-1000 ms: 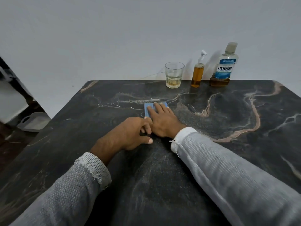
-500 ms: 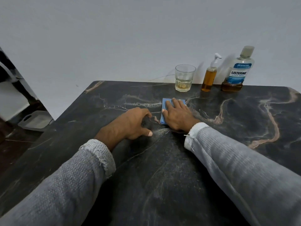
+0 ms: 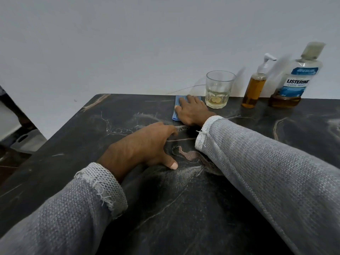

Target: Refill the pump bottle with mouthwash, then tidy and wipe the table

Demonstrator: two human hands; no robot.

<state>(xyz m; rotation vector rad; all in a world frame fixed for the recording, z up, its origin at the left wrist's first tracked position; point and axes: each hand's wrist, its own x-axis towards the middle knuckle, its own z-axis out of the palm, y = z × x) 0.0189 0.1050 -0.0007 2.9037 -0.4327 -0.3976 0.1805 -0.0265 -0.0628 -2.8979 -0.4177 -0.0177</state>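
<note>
Dark marble table (image 3: 239,227) against a plain grey wall, wipe step looking underway

Right hand (image 3: 193,112) is pressing flat, fingers straight, on the folded blue cloth (image 3: 177,105) at upper centre, just left of the glass (image 3: 219,89); left hand (image 3: 141,146) is resting on the table mid-frame, fingers loosely curled, holding nothing. Cloth is likely soft, light, prone to bunching, so palm pressure suits; pump bottle (image 3: 254,89) and mouthwash bottle (image 3: 296,80) are standing upper right

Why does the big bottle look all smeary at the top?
In the head view the mouthwash bottle is motion-blurred, its cap streaked sideways, and the pump bottle is a little soft too; the camera was likely moving. The wide lens also leans both bottles outward near the edge. Nearer the middle, the glass and the right hand on the cloth look sharper.
</note>
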